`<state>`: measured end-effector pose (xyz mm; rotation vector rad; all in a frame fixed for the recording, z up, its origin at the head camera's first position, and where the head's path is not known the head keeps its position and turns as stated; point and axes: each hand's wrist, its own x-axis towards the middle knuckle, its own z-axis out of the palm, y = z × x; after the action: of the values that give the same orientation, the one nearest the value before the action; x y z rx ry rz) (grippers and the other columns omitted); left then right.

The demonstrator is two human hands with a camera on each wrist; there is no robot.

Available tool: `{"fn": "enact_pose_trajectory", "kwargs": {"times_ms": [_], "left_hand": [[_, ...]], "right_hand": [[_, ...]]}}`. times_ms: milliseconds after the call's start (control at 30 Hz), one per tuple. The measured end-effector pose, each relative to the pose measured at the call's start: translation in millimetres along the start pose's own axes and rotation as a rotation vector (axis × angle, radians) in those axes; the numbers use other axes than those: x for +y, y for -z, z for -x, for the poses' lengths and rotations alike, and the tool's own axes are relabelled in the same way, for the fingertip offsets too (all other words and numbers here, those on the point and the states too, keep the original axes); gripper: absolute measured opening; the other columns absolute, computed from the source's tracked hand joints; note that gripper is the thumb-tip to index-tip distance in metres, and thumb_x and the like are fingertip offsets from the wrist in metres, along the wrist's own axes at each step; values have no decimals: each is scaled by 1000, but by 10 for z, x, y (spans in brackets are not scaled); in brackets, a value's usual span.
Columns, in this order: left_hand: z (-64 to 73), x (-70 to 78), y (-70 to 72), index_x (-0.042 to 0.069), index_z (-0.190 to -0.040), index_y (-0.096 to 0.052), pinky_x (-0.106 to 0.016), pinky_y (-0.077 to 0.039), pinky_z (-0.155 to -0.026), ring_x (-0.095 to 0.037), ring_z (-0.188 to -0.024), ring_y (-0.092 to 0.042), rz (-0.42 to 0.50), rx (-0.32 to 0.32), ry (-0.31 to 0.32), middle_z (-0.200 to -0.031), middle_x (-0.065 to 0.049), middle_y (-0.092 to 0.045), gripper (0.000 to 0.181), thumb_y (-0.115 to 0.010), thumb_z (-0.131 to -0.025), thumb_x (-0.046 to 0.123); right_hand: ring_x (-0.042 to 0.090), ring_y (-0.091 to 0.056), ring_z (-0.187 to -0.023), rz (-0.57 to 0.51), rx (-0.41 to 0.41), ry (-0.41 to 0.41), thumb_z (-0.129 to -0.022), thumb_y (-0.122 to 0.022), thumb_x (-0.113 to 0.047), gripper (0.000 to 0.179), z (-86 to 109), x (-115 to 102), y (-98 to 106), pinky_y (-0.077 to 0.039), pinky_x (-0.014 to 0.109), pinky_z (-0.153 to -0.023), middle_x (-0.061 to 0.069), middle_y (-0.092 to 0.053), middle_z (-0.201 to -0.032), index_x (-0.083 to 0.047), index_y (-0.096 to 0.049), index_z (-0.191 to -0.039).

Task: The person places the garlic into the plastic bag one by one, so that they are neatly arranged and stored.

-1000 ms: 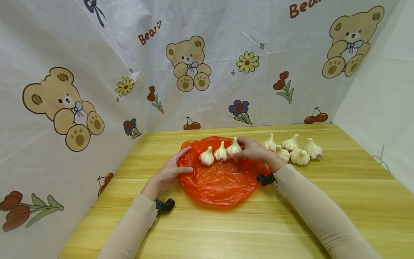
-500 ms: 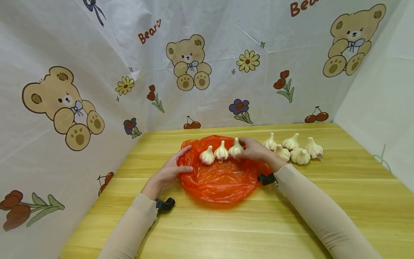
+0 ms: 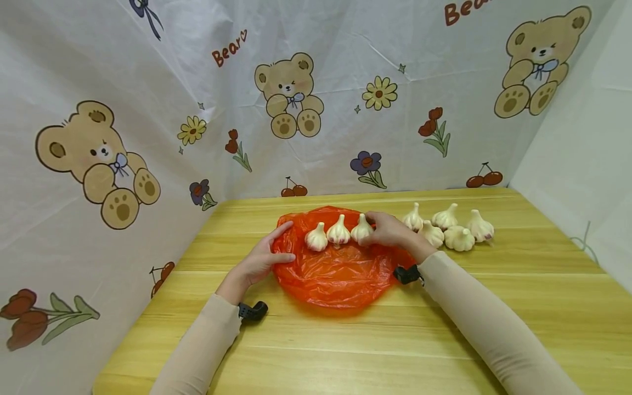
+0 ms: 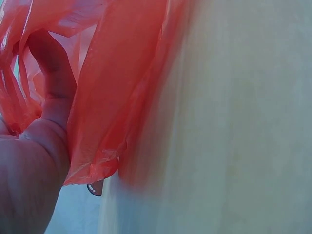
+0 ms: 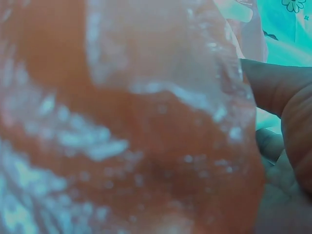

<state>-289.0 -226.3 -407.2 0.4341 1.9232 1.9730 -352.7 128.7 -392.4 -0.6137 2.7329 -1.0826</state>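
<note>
Held garlic bulb (image 3: 361, 231) sits at 1 o'clock within the red bag (image 3: 340, 280), neck up; can't tell if its base touches plastic. Right hand (image 3: 391, 230) pinches it from its 3 o'clock side. Two more bulbs (image 3: 338, 231) line up with it, at 12 and between 10 and 11. Bag is crumpled, mouth spread. Left hand (image 3: 258, 261) grips its edge at 9 to 10, thumb and index finger well apart. Loose bulbs (image 3: 459, 238), five, bunched between 2 and 3, beyond the right hand. All on a wood table (image 3: 345, 362). Bear-print sheet (image 3: 326, 33) behind, 9 round past 12.
</note>
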Motion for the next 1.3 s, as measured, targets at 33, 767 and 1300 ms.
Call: {"fn": "enact_pose_trajectory", "kwargs": {"times_ms": [33, 767, 1300], "left_hand": [[0, 1, 0, 28, -165, -25, -34, -57, -102, -40, -150, -34, -1, 0, 0, -170, -10, -21, 93, -69, -91, -7], [-10, -12, -11, 28, -164, -25, -34, -57, -102, -39, -150, -34, 3, 0, 4, -170, -10, -22, 92, -68, -91, -7], [6, 12, -10, 28, -164, -25, -36, -57, -101, -42, -151, -33, 5, -5, 7, -170, -10, -20, 92, -69, -91, -6]], "right_hand": [[32, -59, -122, 20, 0, -3, -80, -84, -23, 60, 1, 3, -4, -50, 50, -107, 17, -61, -141, -6, -60, -132], [38, -56, -130, 9, -18, -23, -88, -81, -24, 64, 16, -77, 97, -46, 54, -114, 22, -58, -144, -1, -54, -141], [40, -58, -131, -131, 65, 36, -95, -74, -23, 51, 214, -172, 371, -54, 53, -104, 20, -61, -142, -7, -56, -140]]}}
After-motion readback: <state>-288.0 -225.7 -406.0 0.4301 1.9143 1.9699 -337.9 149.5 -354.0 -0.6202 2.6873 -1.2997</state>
